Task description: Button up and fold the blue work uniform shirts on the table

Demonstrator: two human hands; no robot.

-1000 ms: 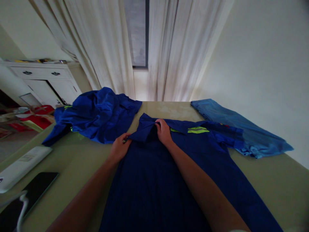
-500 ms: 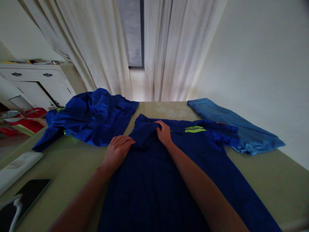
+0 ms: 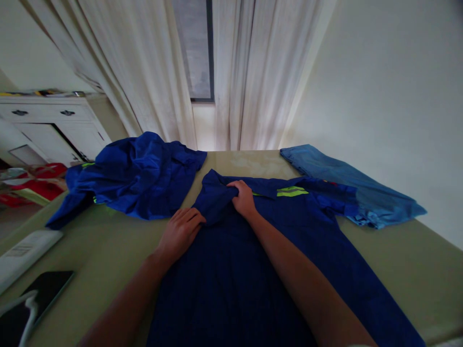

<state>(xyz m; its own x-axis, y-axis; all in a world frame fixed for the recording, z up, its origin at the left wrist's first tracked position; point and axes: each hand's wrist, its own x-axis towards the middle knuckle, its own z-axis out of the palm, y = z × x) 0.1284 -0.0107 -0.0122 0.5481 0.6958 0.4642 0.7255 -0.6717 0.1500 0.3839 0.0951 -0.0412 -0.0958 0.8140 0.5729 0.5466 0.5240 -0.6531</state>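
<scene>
A dark blue work jacket [image 3: 235, 270] with a yellow-green reflective strip [image 3: 292, 192] lies spread in front of me. My right hand [image 3: 243, 198] is closed on a folded-over flap of it near the top, thumb and fingers pinching the cloth. At the jacket's left edge, my left hand [image 3: 184, 229] has its fingers bent together over the fabric; the thumb is hidden. The flap lies between both hands. One sleeve stretches down to the lower right.
A crumpled bright blue garment [image 3: 137, 178] lies at the left, and light blue folded clothing [image 3: 343, 180] at the right. On the pale green tabletop [image 3: 97, 265] are a white object with a label [image 3: 27, 253], a dark phone-like slab [image 3: 47, 289] and a white cable [image 3: 32, 308].
My left hand has lowered slightly and its fingers lie flatter over the cloth edge. My right hand has shifted a little left with the flap. The view has turned slightly.
</scene>
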